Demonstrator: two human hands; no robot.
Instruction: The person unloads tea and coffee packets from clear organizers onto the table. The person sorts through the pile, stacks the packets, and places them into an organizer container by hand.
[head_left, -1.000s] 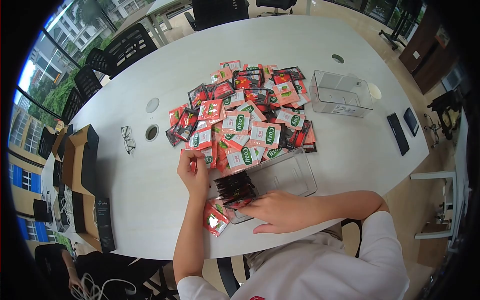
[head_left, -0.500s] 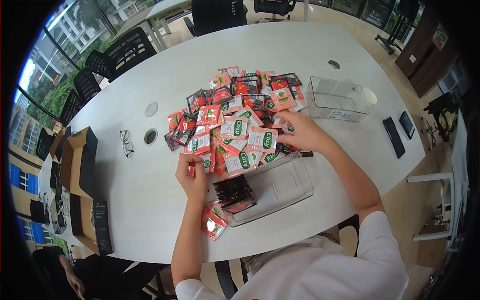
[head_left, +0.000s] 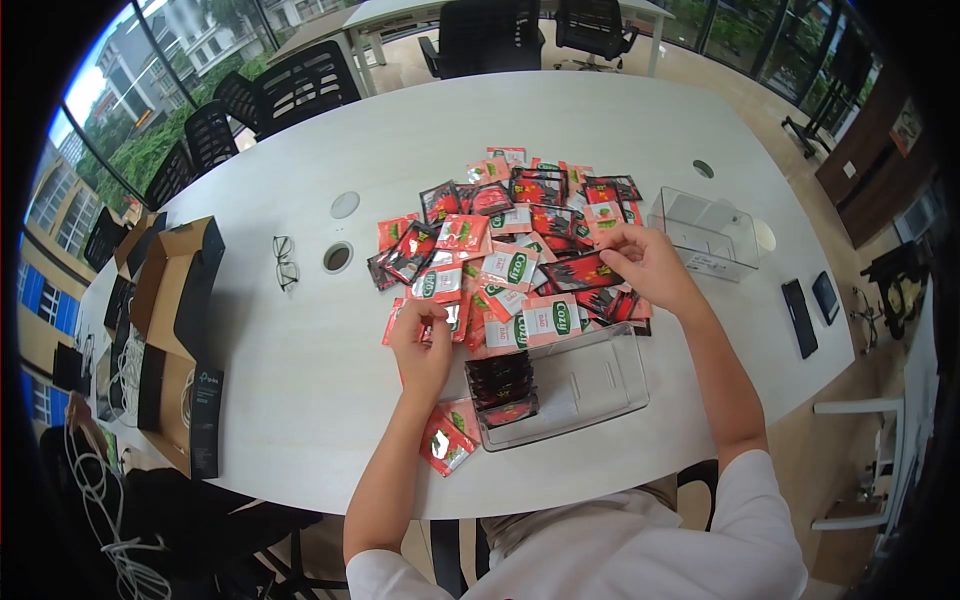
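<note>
Red, pink and black sachets [head_left: 508, 268] lie in a loose pile on the white table [head_left: 290, 400]. My right hand [head_left: 645, 265] pinches the edge of a black-and-red sachet [head_left: 580, 272] over the right side of the pile. At the pile's lower left, my left hand [head_left: 420, 345] is curled closed by a red sachet; what its fingers hold is hidden. The near clear container [head_left: 600, 410] has a row of black sachets [head_left: 500, 388] standing in its left end. Beside that end, pink-and-red sachets [head_left: 447, 443] lie on the table.
Another clear container [head_left: 705, 265] stands right of the pile, with a round white item [head_left: 763, 237] behind it. Farther right are two dark phones [head_left: 799, 318]. Glasses [head_left: 285, 263] and open cardboard boxes [head_left: 175, 300] are at the left. A person in black [head_left: 160, 520] holds white cables.
My right hand left the near container, reached the pile and now pinches a black-and-red sachet. My left hand stays at the pile's edge. The view has shifted.
</note>
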